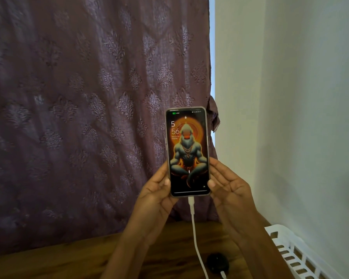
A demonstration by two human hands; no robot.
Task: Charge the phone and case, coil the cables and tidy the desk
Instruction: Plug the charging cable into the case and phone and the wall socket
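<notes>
Upright phone (pixel 187 152), screen lit; white cable (pixel 194 228) plugged into bottom port, hanging down; black case (pixel 218 262) lying on desk (pixel 69 264), plug (pixel 223 274) attached

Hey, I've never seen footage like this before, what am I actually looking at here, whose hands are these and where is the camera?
There is no machine here, only a person. The single picture comes from a wide-angle camera worn on that person's head, looking forward and down, so you see their own two arms reaching out.

The left hand and right hand hold a phone upright between them, thumbs on its front edges and fingers behind. Its screen is lit. A white cable is plugged into its bottom and hangs down toward the wooden desk.

On the desk lies a small black case, and a white basket sits at the right. A purple curtain hangs behind.
</notes>
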